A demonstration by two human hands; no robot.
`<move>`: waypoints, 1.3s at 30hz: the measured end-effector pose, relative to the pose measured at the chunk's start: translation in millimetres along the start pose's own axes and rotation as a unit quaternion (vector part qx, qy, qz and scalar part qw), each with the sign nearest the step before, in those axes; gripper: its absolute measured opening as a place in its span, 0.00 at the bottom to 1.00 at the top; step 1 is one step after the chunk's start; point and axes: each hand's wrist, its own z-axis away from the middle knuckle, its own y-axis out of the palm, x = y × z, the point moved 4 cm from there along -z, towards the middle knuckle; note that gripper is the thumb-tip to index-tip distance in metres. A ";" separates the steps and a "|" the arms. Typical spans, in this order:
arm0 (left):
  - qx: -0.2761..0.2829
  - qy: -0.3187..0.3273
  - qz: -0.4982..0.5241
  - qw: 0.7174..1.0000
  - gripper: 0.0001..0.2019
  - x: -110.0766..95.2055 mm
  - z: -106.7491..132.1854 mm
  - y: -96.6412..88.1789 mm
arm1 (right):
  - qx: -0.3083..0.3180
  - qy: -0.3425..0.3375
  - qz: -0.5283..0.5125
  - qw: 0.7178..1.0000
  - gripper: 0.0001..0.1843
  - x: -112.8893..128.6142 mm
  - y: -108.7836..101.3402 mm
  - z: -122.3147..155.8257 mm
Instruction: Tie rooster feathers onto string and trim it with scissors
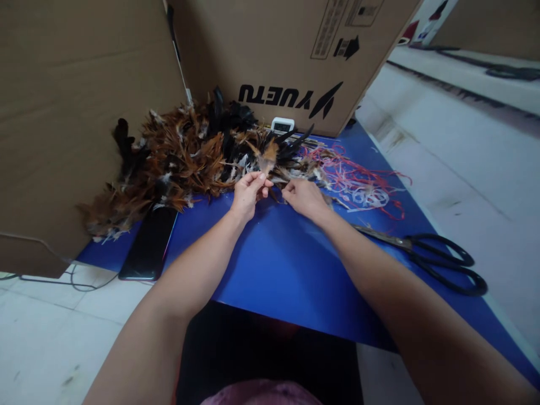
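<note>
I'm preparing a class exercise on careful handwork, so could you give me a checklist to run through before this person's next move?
1. Left hand grips a feather: ok, pinched at the fingertips.
2. Right hand holds something: cannot tell, fingers curled.
3. Scissors away from both hands: ok, they lie beyond the right forearm.
4. Strings untangled: not ok, heaped loosely.
5. Phone free of the feather pile: not ok, feathers overlap its far end.

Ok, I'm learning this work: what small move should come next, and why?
Perhaps bring the right hand in to the feather that the left hand pinches: the right is close beside it, with a gap between the hands. Whether the right holds anything is unclear.
</note>
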 end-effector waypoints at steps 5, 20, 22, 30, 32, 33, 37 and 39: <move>0.004 0.001 -0.004 1.000 0.07 0.3 1.3 1.3 | -0.004 0.003 -0.118 0.993 0.08 -18.9 -19.6 15.0; 0.013 -0.012 -0.036 0.999 0.07 1.1 3.8 5.6 | 0.118 -0.036 -0.189 0.974 0.08 -93.1 -40.9 85.1; 0.019 -0.013 -0.040 0.999 0.08 1.1 5.2 7.5 | 0.085 -0.040 -0.162 0.982 0.09 -94.8 -43.9 87.1; 0.054 -0.008 -0.057 0.997 0.09 5.1 9.0 12.2 | 0.071 -0.141 -0.100 0.982 0.07 -52.7 -26.4 71.7; 0.065 -0.007 -0.058 0.996 0.09 6.3 9.2 12.6 | 0.071 -0.152 -0.068 0.983 0.02 -45.8 -18.9 68.3; 0.071 -0.008 -0.059 0.996 0.09 6.8 9.4 12.9 | 0.069 -0.155 -0.059 0.984 0.03 -43.9 -16.2 67.6; 0.090 -0.028 -0.065 0.993 0.10 9.5 10.7 14.3 | 0.056 -0.147 -0.088 0.984 0.06 -45.7 -14.5 70.3; 0.102 -0.036 -0.069 0.992 0.11 10.6 12.5 16.1 | 0.057 -0.114 -0.146 0.981 0.06 -51.5 -16.7 72.3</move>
